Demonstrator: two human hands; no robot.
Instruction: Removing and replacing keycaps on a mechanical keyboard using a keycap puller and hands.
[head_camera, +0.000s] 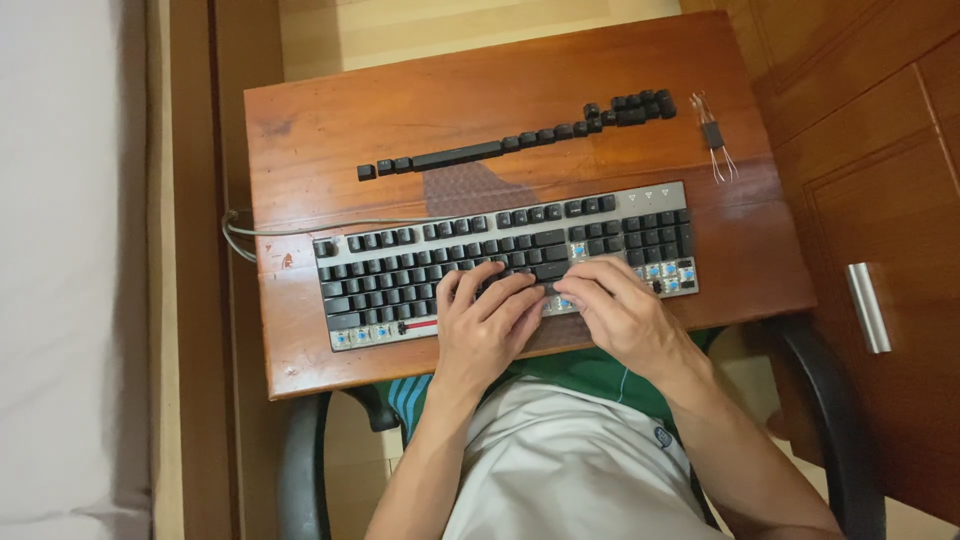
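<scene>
- Right now both hands sit on the bottom row of the keyboard (500, 262), which lies across the small wooden table (330, 110).
- Left hand (487, 318) rests at about 6 o'clock on the keyboard, fingers spread and bent down on the keys. It does not seem to grip anything, though I cannot see under the fingertips.
- Right hand (622, 310) is just beside it, toward 5 o'clock. Its fingers curl down at the gap in the bottom row. I cannot tell if they pinch a keycap.
- Blue switches (668, 272) show bare at 4 o'clock, and more at 8 o'clock.
- A row of loose keycaps (520, 138) lies on the table at 12 o'clock, well apart from the hands.
- A small wire puller tool (713, 137) lies at 1 o'clock, not touched.
- A grey cable (300, 228) runs off at 9 o'clock.
- To do it well, I think: keep one hand flat so the keyboard stays put, set each cap straight over its switch, and press down evenly, not at a tilt.
</scene>
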